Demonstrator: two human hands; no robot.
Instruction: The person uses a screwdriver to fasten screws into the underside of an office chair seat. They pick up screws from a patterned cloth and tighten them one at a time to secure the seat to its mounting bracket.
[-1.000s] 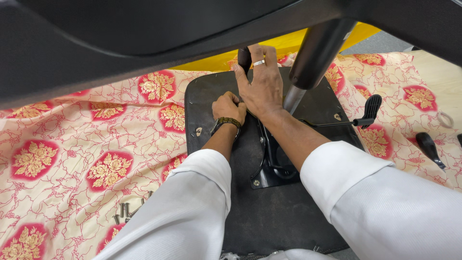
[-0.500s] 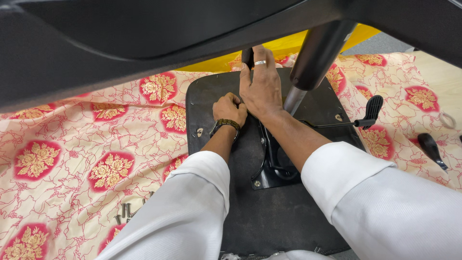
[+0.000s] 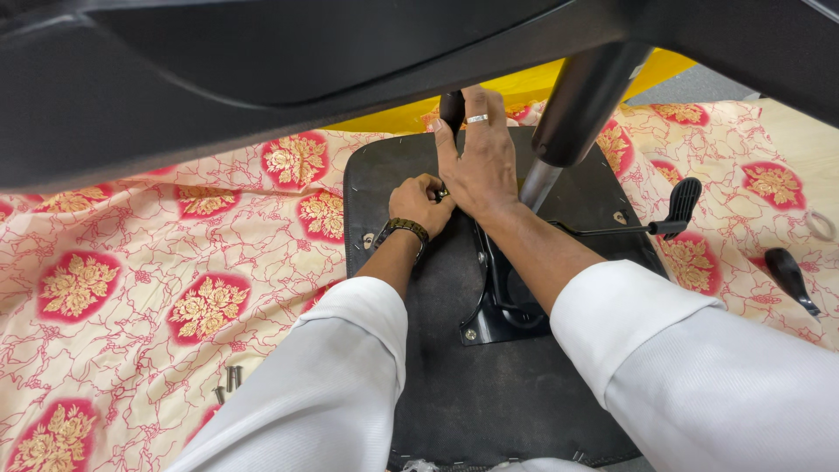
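Observation:
An upturned black chair seat point(image 3: 489, 393) lies on a floral cloth, with a black metal mechanism plate point(image 3: 502, 306) and a grey gas cylinder point(image 3: 537, 179) fixed to its underside. My left hand point(image 3: 419, 203), with a dark bracelet at the wrist, is closed around a small part at the plate's far corner; what it grips is hidden. My right hand point(image 3: 476, 162), wearing a ring, lies flat and spread over the plate beside it, fingers reaching a black knob point(image 3: 452, 109).
A black chair base point(image 3: 262, 70) looms across the top of the view. A lever with a black paddle handle point(image 3: 682, 205) sticks out to the right. Another black handle point(image 3: 791, 275) and a ring point(image 3: 821, 225) lie on the cloth at right. Loose screws point(image 3: 229, 380) rest at lower left.
Both hands stay at the far corner of the plate; the view has shifted slightly. Nothing else has visibly moved.

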